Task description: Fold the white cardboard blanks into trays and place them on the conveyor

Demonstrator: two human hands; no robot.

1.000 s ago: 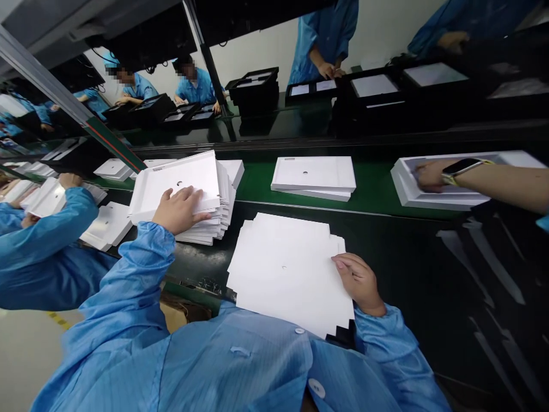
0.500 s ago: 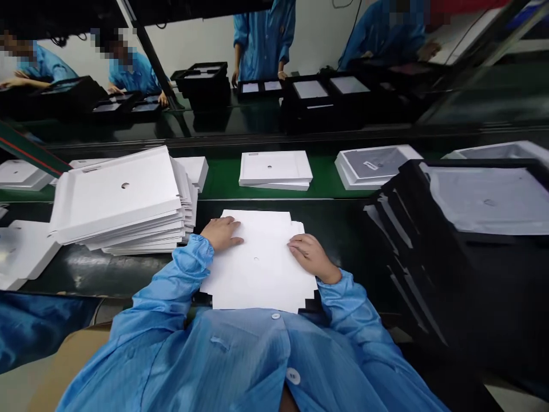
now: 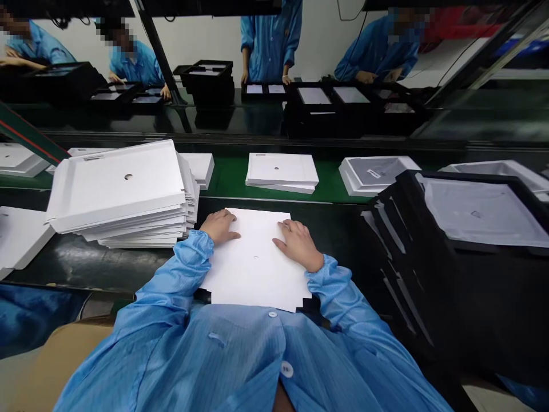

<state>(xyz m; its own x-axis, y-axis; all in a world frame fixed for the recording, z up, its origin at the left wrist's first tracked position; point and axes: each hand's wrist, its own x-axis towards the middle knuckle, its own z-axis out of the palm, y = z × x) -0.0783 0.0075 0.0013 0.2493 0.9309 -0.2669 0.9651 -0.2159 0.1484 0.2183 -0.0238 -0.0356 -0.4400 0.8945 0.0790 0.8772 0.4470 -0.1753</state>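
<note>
White card sheet (image 3: 253, 269) lies flat under both hands' fingers (image 3: 286, 229).

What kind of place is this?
Probably a factory packing line: a white box lies on a green conveyor belt, a stack of folded card trays stands beside it, and people in blue coats work across it.

A white cardboard sheet (image 3: 253, 277) lies flat on the dark surface (image 3: 107, 263), at the middle of its near edge. It is a cut blank with a small hole at its centre and stepped notches at its near corners. The left hand (image 3: 220, 226) and right hand (image 3: 299, 245) rest flat on its far part.
</note>
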